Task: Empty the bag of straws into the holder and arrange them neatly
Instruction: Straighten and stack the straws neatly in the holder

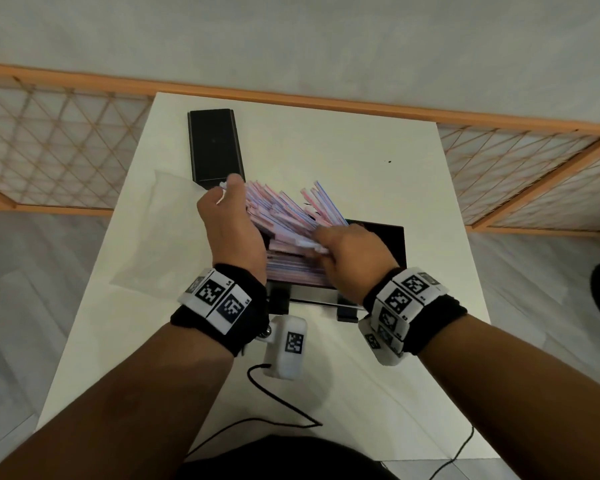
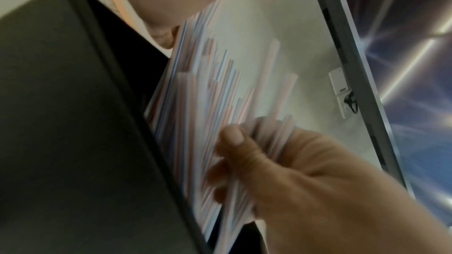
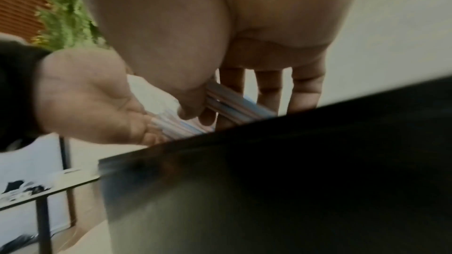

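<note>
On the white rectangular counter (image 1: 378, 168) stands a black open-topped box holder (image 1: 388, 244), and a thick fan of paper-wrapped straws with pink and blue stripes (image 1: 284, 209) leans out of it toward the far left, their lower ends down inside the box. The left hand (image 1: 229, 223) lies along the left side of the fan, its fingers curled around the upper ends of the straws. The right hand (image 1: 354, 258) reaches over the holder from the near side and pinches a few straws between thumb and fingers, as the right wrist view shows. A clear, empty plastic bag (image 1: 153, 230) lies flat on the counter just left of the left hand. Beyond the straws a flat black rectangular lid (image 1: 215, 147) rests on the counter.
</note>
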A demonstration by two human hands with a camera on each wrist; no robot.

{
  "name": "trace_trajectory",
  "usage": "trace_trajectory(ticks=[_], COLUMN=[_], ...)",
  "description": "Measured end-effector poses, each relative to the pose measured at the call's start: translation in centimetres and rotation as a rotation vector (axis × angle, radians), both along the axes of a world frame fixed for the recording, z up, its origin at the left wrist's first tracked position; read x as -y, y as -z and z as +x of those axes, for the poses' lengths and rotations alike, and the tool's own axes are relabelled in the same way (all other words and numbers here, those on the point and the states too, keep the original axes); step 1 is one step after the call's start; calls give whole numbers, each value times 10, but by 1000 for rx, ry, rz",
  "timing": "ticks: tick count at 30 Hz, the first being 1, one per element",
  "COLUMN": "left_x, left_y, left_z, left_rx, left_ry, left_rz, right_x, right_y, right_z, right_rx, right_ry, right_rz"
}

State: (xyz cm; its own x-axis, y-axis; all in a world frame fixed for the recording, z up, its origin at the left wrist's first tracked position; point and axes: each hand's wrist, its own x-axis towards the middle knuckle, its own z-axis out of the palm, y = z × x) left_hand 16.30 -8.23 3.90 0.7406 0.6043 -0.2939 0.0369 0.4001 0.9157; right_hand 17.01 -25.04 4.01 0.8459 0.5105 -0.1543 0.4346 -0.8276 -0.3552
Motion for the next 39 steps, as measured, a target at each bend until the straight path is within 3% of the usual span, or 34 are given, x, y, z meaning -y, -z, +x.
trace_trajectory(ticks=[3,7,9,11,13,18,21,26,30,34,37,39], left_x=[-3,-2,1,6,8,10,10,3,-1,-5,-3,1], left_y=[5,11,12,12,15,15,14,4,-1,-3,-3,-4], left_z=[2,-7,-13,-18,-20,-20,-20,-13,-11,-10,-9,-9], left_rx=[-58,-87,-97,-92,-58,-63,-58,-66,-27,-71,-93,-109], left_ry=[-9,-10,14,53,67,74,68,10,-69,-95,-67,-26], left_rz=[12,41,106,238,352,391,363,215,132,21,-49,-2], right_x=[-12,5,21,28,23,5,2,-19,-34,-36,-30,-25], right_y=[6,7,3,4,12,18,15,0,-3,-2,-3,-9], right_z=[-6,-12,-10,-4,0,3,9,6,-1,1,-4,-8], right_rx=[-41,118,127,21,-46,-86,-163,-32,68,35,-1,17], right_ry=[-24,127,261,351,296,176,158,-18,-31,13,38,29], right_rz=[-37,210,179,41,-27,-39,-85,-22,127,-32,-18,-5])
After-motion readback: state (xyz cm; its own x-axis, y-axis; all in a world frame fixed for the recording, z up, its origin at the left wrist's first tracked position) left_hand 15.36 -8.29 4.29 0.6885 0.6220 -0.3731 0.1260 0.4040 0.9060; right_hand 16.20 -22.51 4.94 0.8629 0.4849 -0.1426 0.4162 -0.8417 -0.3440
